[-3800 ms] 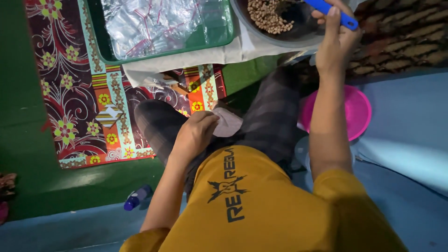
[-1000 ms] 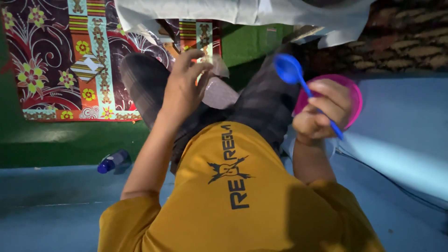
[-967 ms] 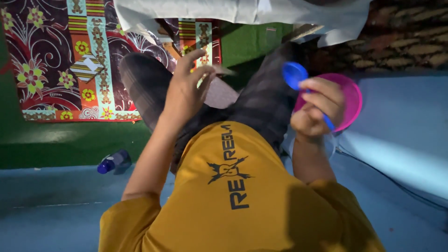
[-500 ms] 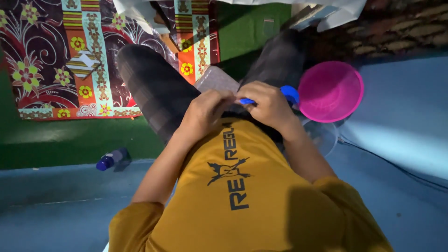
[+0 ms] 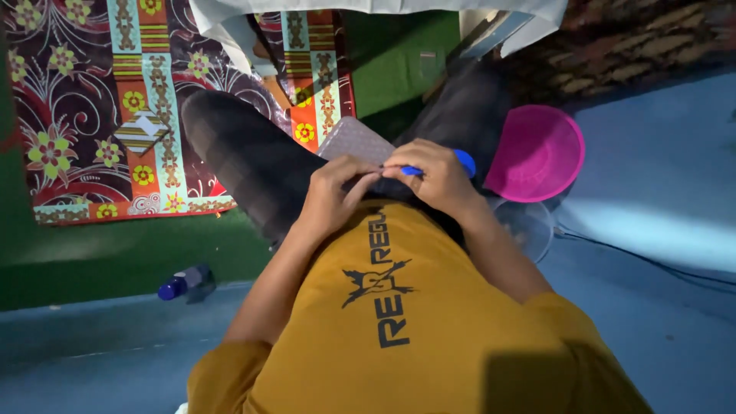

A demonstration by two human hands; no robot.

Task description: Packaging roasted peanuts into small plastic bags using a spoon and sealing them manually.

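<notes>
Both hands stayed at lap; right hand point(image 5: 438, 178) grips blue spoon point(image 5: 460, 162), left hand point(image 5: 337, 188) pinches pouch point(image 5: 351, 140)

**Plastic, cloth and paper about the hands**

A smooth, glossy blue plastic spoon point(image 5: 460, 161) is gripped in the right hand point(image 5: 433, 180). Just right of that hand a matt pink plastic bowl point(image 5: 537, 153) is seen. A thin, dotted pouch point(image 5: 353, 142), matt and seemingly paper, is pinched by the left hand point(image 5: 333, 192). Beneath both hands, dark checked trouser cloth point(image 5: 253, 165) is shown. Well left of the left hand, a printed woven mat point(image 5: 100, 107) is laid, and a clear plastic bottle point(image 5: 184, 282) with a glossy blue cap.
</notes>
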